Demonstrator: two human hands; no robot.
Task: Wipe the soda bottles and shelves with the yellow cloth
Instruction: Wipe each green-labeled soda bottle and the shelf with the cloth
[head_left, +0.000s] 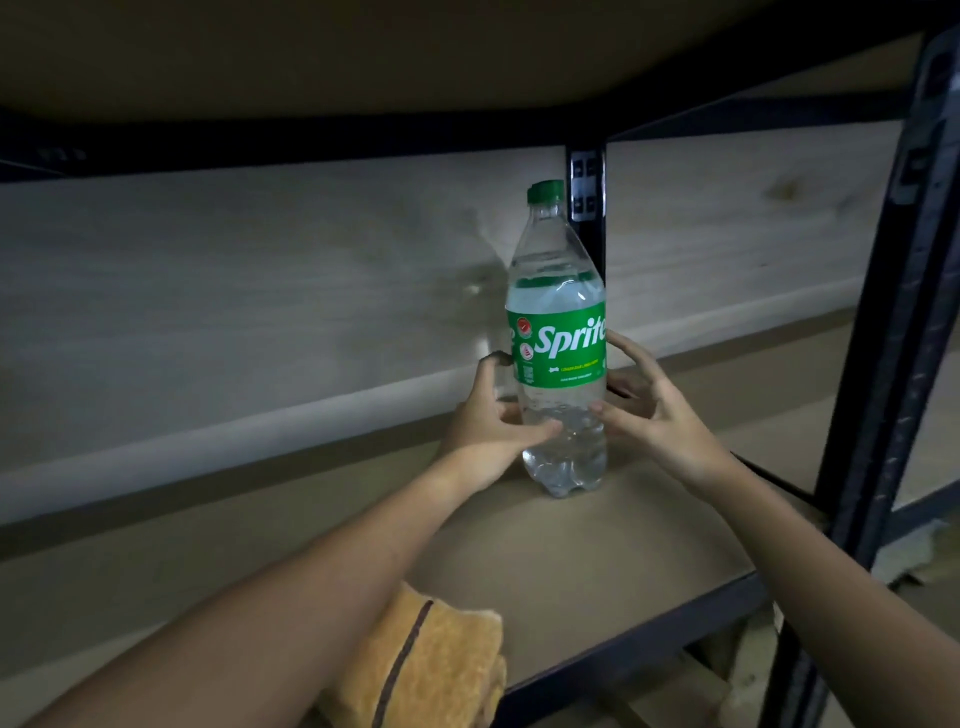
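A Sprite bottle (561, 338) stands upright on the brown shelf board (571, 551), close to the black rear upright post (587, 187). A second green cap (534, 193) shows just behind the bottle's own cap; the rest of that bottle is hidden. The left hand (493, 415) curls round the bottle's lower left side, thumb across the clear front below the label. The right hand (654, 410) touches the bottle's right side with fingers spread and only lightly bent. The folded yellow cloth (436, 660) lies on the board's front edge, well in front of the bottle, partly under the left forearm.
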